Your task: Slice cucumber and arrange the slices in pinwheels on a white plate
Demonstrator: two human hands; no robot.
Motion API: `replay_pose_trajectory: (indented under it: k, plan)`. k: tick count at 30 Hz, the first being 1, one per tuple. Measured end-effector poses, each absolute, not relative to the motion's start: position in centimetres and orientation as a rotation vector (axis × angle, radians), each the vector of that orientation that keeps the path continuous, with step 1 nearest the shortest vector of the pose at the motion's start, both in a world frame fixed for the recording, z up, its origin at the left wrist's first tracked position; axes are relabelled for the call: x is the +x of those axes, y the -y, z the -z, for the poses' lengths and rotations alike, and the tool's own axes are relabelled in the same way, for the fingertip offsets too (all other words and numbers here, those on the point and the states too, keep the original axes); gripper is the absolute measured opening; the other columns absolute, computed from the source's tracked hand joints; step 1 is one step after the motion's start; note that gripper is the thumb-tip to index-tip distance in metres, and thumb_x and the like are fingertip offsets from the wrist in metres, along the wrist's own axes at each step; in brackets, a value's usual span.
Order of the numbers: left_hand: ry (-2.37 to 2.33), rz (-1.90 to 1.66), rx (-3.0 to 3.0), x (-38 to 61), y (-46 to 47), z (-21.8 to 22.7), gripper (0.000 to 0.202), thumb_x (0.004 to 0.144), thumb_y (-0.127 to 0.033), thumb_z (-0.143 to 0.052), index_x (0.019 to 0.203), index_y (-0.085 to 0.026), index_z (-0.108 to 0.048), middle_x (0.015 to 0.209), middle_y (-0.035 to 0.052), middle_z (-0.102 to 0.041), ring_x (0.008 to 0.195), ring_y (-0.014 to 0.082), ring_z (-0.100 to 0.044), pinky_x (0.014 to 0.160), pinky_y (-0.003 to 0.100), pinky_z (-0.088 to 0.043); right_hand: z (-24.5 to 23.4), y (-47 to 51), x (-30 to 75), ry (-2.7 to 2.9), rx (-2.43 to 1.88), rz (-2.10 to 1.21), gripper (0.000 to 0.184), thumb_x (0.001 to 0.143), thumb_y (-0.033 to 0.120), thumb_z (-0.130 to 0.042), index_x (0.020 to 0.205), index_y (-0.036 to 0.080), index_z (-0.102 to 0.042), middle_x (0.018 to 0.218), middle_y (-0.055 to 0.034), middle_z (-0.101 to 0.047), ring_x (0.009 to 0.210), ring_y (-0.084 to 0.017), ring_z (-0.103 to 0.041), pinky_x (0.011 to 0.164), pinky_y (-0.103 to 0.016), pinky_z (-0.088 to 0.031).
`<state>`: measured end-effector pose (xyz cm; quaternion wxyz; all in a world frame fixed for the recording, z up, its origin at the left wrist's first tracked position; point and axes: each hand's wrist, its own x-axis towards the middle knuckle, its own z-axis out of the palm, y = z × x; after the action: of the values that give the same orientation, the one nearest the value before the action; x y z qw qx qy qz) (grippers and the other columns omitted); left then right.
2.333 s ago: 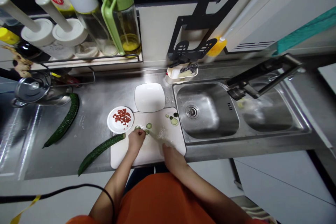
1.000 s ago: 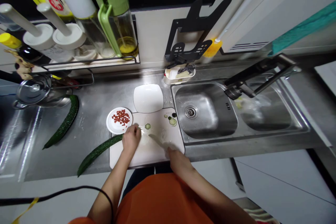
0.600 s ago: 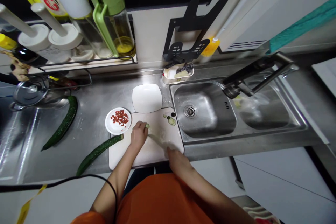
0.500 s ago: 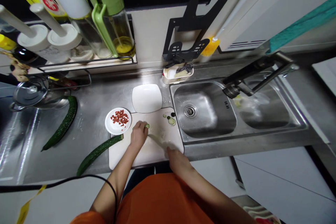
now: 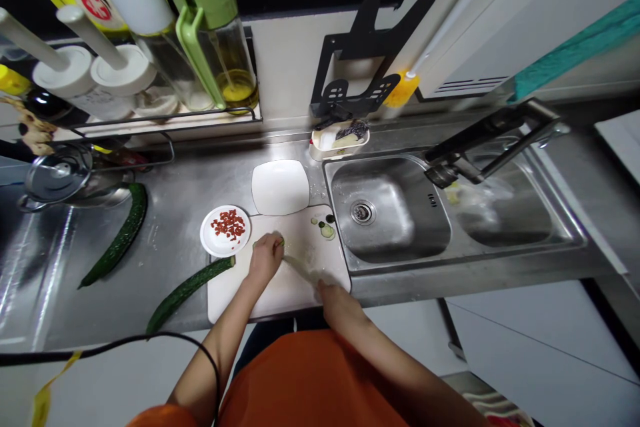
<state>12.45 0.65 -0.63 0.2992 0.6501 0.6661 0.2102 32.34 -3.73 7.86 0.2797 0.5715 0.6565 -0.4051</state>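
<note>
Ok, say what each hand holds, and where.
Left hand pins a cucumber piece under its fingertips; right hand grips a knife by its handle, blade blurred.

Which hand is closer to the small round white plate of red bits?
Left. The left hand rests on the white cutting board just right of the round white plate; the right hand is farther right, at the board's front edge.

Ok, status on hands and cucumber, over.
Left hand curled over cucumber piece on cutting board. Right hand grips knife, blade beside it. Whole cucumber lies left, tip on board; nothing blocking.
</note>
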Motion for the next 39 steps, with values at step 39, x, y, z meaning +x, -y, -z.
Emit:
replay_pose_trajectory:
  k: [39]
  plan:
    - [-1.980, -0.441, 1.220, 11.7, 1.5, 0.9, 0.017, 0.076, -0.026, -0.053, 0.072, -0.021, -0.069, 0.066, -0.0023, -0.067, 0.064, 0.0115, -0.059, 0.065, 0.020, -0.040, -7.4, 3.2, 32.7, -1.857, 1.499, 1.090, 0.048, 0.075, -0.005, -0.035, 0.115, 0.013, -0.053, 0.096, -0.0137, -0.068, 0.094, -0.024, -0.065, 0.068, -0.028, -0.044]
